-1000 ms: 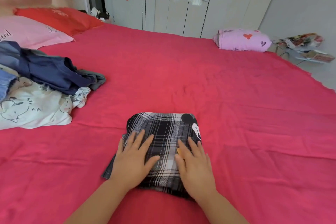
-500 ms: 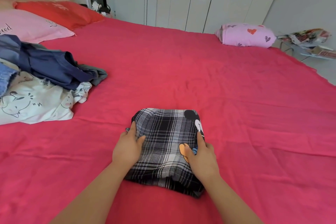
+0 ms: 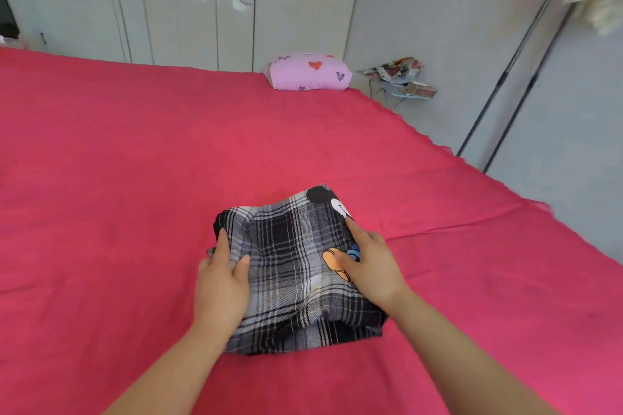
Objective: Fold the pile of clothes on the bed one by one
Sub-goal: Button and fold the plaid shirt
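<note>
Turned a little askew since half a second ago, the folded plaid garment (image 3: 296, 266) lies on the red bed (image 3: 135, 161), the left hand (image 3: 220, 283) pinching its left edge and the right hand (image 3: 374, 266) its right edge, with the lower fingers apparently tucked underneath, out of sight.

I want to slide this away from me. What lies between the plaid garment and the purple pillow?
Nothing but bare red sheet lies between the plaid garment and the pillow, as the head view shows.
</note>
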Tool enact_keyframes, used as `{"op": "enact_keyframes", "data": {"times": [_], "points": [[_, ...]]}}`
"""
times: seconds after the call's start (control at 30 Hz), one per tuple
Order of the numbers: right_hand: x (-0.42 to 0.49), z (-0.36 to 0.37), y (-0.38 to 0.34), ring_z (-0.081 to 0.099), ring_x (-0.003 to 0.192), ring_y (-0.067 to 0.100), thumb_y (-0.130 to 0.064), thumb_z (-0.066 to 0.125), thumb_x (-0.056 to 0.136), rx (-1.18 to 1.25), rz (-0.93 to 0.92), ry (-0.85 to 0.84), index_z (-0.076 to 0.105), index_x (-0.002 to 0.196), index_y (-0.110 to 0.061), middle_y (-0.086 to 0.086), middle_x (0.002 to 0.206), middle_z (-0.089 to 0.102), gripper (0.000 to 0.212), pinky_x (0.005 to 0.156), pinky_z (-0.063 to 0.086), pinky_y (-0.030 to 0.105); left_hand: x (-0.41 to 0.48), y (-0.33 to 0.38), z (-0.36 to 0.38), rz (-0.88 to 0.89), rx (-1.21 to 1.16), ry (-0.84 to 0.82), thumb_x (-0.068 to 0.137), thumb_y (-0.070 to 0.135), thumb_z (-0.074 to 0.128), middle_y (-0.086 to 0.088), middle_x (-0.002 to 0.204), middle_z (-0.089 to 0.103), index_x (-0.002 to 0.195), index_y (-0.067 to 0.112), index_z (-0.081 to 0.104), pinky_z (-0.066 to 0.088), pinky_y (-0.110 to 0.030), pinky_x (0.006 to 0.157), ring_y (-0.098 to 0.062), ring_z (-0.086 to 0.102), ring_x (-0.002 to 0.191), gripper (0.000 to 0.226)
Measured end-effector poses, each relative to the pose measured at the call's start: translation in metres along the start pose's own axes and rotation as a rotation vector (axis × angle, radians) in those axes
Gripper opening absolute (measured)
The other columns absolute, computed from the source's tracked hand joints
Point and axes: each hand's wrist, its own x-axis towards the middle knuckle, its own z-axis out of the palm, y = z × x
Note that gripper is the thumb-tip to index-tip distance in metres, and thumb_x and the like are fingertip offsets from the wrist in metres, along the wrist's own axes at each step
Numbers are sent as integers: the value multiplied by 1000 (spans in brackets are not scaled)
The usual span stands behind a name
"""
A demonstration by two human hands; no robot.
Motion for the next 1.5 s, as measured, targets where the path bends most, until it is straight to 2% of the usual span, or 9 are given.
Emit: {"op": "enact_keyframes", "data": {"times": [0.33, 0.6, 0.7, 0.8, 0.93, 1.03, 1.13, 1.4, 1.5], "points": [[-9, -189, 177, 43, 105, 10, -33, 57, 90, -231, 168, 72, 25, 145, -30, -3, 110, 43, 64, 87, 29, 20, -50, 131, 212, 86, -212, -325, 96, 16, 45, -6, 112, 43, 146, 37, 0, 42, -27, 74, -19, 52, 79, 70], [9, -203, 251, 46, 106, 11, -34, 54, 92, -301, 229, 77, 24, 145, -34, -2, 121, 49, 61, 91, 39, 26, -63, 142, 282, 132, -119, -535, 96, 23, 46, 1, 112, 33, 145, 34, -16, 33, 0, 58, 6, 39, 70, 79], [9, -183, 274, 43, 125, 17, -36, 49, 94, -304, 303, 27, 24, 146, -32, -4, 144, 39, 57, 100, 38, 32, -65, 141, 282, 135, 13, -569, 94, 31, 50, -10, 142, 19, 144, 31, -22, 36, -7, 86, 1, 49, 97, 88], [21, -184, 277, 31, 137, 22, -36, 47, 94, -468, 337, 16, 18, 147, -36, 0, 155, 21, 61, 109, 31, 43, -60, 155, 275, 316, 329, -408, 91, 40, 49, -7, 153, -23, 142, 31, -26, 16, -36, 114, -28, 7, 143, 91], [37, -177, 255, 6, 146, 24, -42, 32, 97, -578, 211, 53, 10, 147, -39, -4, 158, 7, 54, 115, 10, 50, -44, 174, 287, 669, 486, -424, 91, 59, 32, 2, 148, -36, 143, 39, -20, -15, -44, 111, -28, -27, 139, 76], [31, -160, 261, -13, 144, 26, -73, -10, 77, -676, 157, -43, -7, 145, -42, -15, 149, -18, 75, 114, -1, 51, -23, 156, 303, 634, 713, -601, 81, 77, 24, 1, 150, -33, 143, 39, -19, -21, -51, 108, -29, -32, 136, 85], [20, -138, 286, -18, 143, 27, -72, -43, 52, -783, 163, -80, -27, 136, -41, -9, 146, -29, 90, 115, -2, 49, -11, 130, 312, 541, 787, -699, 73, 85, 18, 5, 148, -36, 140, 41, -25, -19, -53, 111, -31, -29, 137, 91], [25, -135, 286, -16, 144, 24, -72, -46, 43, -775, 240, -121, -30, 132, -42, -8, 148, -28, 95, 116, -2, 47, -10, 132, 305, 572, 745, -688, 64, 86, 11, 6, 147, -35, 142, 40, -20, -19, -50, 110, -29, -27, 139, 96], [24, -145, 260, -12, 144, 26, -77, -37, 51, -763, 277, -123, -20, 141, -39, -7, 157, -14, 99, 115, 2, 52, -11, 134, 274, 616, 687, -624, 80, 77, 25, 7, 152, -27, 145, 39, -13, -17, -49, 113, -24, -25, 140, 85]]}}
